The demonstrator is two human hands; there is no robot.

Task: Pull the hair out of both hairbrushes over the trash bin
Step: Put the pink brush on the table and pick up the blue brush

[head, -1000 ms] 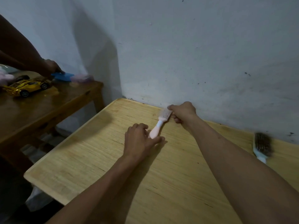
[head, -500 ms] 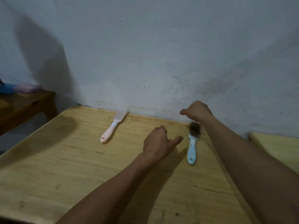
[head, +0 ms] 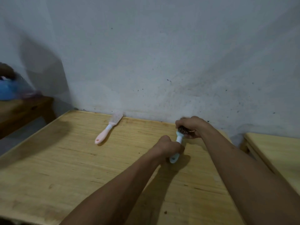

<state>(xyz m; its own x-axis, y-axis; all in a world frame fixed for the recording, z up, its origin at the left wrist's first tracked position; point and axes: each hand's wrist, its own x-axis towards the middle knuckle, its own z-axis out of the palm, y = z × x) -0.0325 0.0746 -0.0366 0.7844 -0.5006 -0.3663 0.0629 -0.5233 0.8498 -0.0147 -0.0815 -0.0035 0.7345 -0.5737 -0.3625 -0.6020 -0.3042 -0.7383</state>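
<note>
A blue hairbrush (head: 178, 140) with dark hair in its bristles lies near the back right of the wooden table (head: 68, 168). My left hand (head: 168, 147) is closed around its blue handle. My right hand (head: 192, 126) covers the bristle head, fingers curled on the hair clump. A pink hairbrush (head: 108, 129) with pale bristles lies alone on the table by the wall, left of both hands. No trash bin is in view.
A grey wall (head: 162, 62) runs right behind the table. A darker wooden table (head: 24, 109) stands at the left with a blurred blue object (head: 7, 90) on it. The corner of another light wooden table (head: 276, 153) shows at the right.
Both hands left the pink brush and moved right to the blue one. My left hand closed on its handle and my right hand came down on its bristle head.
</note>
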